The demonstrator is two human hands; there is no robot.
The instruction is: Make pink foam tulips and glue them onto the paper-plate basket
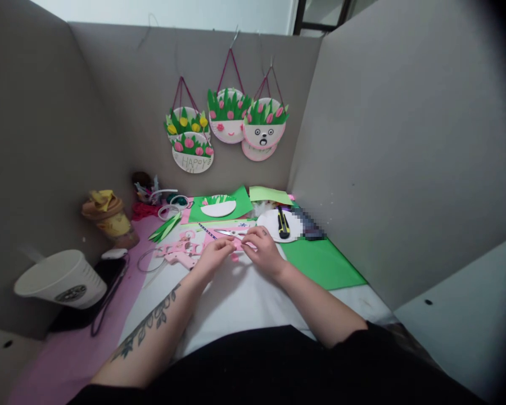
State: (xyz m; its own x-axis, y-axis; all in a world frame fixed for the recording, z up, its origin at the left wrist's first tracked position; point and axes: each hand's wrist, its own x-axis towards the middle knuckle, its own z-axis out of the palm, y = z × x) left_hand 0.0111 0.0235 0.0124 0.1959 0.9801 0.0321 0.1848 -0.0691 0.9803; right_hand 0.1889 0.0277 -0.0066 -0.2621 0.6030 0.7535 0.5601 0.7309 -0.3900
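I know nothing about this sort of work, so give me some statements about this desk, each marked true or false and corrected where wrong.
1. The black-and-yellow utility knife lies on a round white plate. True.
2. The left hand grips the pink plastic glue gun. False: the glue gun lies on the table.
3. The right hand is close to the left, near silver metal scissors. True.
4. Every flower on the hanging paper-plate baskets is yellow. False: pink flowers show too.
5. A white cup with a round dark logo is left of both hands. True.
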